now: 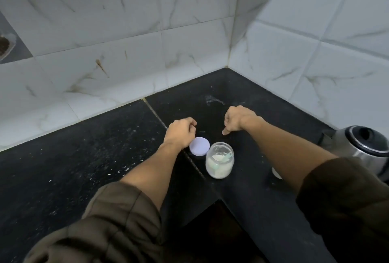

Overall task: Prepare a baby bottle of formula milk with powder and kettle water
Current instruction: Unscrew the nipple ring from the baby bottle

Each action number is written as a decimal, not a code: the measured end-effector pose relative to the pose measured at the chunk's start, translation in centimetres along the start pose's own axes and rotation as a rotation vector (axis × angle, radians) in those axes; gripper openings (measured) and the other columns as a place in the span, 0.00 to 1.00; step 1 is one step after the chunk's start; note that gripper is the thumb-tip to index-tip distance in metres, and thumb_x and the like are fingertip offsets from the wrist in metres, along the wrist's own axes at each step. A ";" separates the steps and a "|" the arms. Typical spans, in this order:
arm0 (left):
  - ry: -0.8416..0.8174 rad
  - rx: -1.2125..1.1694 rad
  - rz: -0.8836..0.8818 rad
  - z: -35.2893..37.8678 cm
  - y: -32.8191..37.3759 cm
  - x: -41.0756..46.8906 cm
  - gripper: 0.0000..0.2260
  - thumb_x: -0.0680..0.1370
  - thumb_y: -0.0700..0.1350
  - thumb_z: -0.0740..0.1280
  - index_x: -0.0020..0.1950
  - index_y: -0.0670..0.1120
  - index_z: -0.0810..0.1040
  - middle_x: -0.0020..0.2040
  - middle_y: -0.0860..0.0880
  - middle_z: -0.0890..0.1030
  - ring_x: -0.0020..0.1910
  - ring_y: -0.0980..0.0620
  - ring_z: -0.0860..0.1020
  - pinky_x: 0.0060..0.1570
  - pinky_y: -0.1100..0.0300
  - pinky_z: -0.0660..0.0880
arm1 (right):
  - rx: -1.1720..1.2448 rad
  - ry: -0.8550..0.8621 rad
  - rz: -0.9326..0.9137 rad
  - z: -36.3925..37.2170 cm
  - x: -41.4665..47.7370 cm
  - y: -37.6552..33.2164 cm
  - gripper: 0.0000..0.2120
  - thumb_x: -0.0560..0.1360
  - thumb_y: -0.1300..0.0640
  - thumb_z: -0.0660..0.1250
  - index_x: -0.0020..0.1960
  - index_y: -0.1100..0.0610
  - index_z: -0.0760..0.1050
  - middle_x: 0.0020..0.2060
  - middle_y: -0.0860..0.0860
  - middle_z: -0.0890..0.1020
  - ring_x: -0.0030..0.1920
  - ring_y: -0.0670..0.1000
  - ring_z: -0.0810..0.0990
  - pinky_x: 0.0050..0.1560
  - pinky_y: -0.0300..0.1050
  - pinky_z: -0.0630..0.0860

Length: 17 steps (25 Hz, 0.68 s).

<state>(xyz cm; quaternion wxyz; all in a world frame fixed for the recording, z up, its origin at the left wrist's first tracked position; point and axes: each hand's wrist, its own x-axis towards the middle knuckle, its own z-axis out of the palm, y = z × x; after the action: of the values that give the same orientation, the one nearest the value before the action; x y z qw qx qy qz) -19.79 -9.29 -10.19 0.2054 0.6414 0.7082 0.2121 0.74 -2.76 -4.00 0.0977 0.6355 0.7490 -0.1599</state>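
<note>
Powder jar (220, 160): clear glass, upright, mouth open, at the near middle of the black tabletop (84, 157). White powder (216, 157) fills the lower part. A pale green scoop (228, 156) lies inside, leaning on the wall.

Lilac lid (200, 146): flat on the tabletop, just beside the jar on its far left. I cannot tell whether they touch.

Left hand (181, 133): over the far left edge of the lid, back to the camera and fingers curled under. The palm is hidden, so I cannot tell whether it holds anything. The lid itself is not gripped.

Right hand (239, 119): beyond the jar to the right, off the tabletop, fingers loosely curled with one tip pointing down. Nothing is seen in it.

Steel kettle (362, 147): far right edge, well apart from the jar. A small white thing (276, 173) shows under the right forearm, too hidden to name. No bottle is identifiable.

Judgement: the step in hand is scooping powder.
- Steady the jar with the left hand.
- Take the scoop by its handle with the right.
- Level each scoop against the rim, since the tabletop already shows white specks.
- Bring the bottle close first, to shorten the carry.
</note>
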 end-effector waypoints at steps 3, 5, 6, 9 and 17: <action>0.000 -0.005 0.122 0.4 4.9 0.5 0.14 0.83 0.45 0.62 0.66 0.52 0.80 0.58 0.50 0.85 0.56 0.47 0.82 0.61 0.49 0.78 | -0.032 0.082 0.098 -2.1 -2.5 4.4 0.14 0.69 0.46 0.82 0.48 0.51 0.83 0.51 0.53 0.85 0.54 0.58 0.84 0.57 0.52 0.82; -0.003 -0.013 0.184 1.2 8.3 0.5 0.14 0.82 0.45 0.61 0.65 0.52 0.81 0.59 0.50 0.85 0.57 0.46 0.82 0.62 0.48 0.78 | -0.039 0.113 0.160 -3.0 -4.0 7.4 0.18 0.68 0.46 0.81 0.53 0.54 0.84 0.51 0.54 0.85 0.53 0.59 0.85 0.55 0.52 0.83; -0.012 -0.018 0.211 1.7 9.9 0.3 0.15 0.82 0.44 0.61 0.65 0.52 0.81 0.59 0.50 0.85 0.58 0.46 0.82 0.62 0.49 0.77 | -0.044 0.109 0.191 -3.3 -4.8 8.9 0.19 0.68 0.47 0.81 0.55 0.55 0.84 0.51 0.55 0.85 0.52 0.60 0.85 0.55 0.53 0.84; -0.097 -0.049 0.280 3.6 13.9 -0.8 0.17 0.78 0.42 0.63 0.65 0.51 0.81 0.57 0.53 0.85 0.58 0.48 0.81 0.65 0.51 0.76 | -0.078 0.063 0.241 -3.4 -6.9 12.4 0.22 0.67 0.48 0.80 0.57 0.58 0.84 0.47 0.55 0.85 0.44 0.59 0.85 0.52 0.54 0.85; -0.280 -0.113 0.331 8.5 16.6 -2.5 0.22 0.75 0.41 0.67 0.70 0.51 0.77 0.56 0.56 0.82 0.55 0.51 0.81 0.63 0.53 0.77 | -0.200 -0.108 0.199 0.2 -9.7 14.1 0.31 0.70 0.51 0.82 0.70 0.53 0.78 0.61 0.54 0.81 0.57 0.57 0.83 0.57 0.49 0.82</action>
<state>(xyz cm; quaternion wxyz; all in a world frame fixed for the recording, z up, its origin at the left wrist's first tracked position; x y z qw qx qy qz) -1.13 -10.04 -7.77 0.2997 0.7594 0.5449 0.1910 16.26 -9.82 -2.43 0.2159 0.6841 0.6882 -0.1080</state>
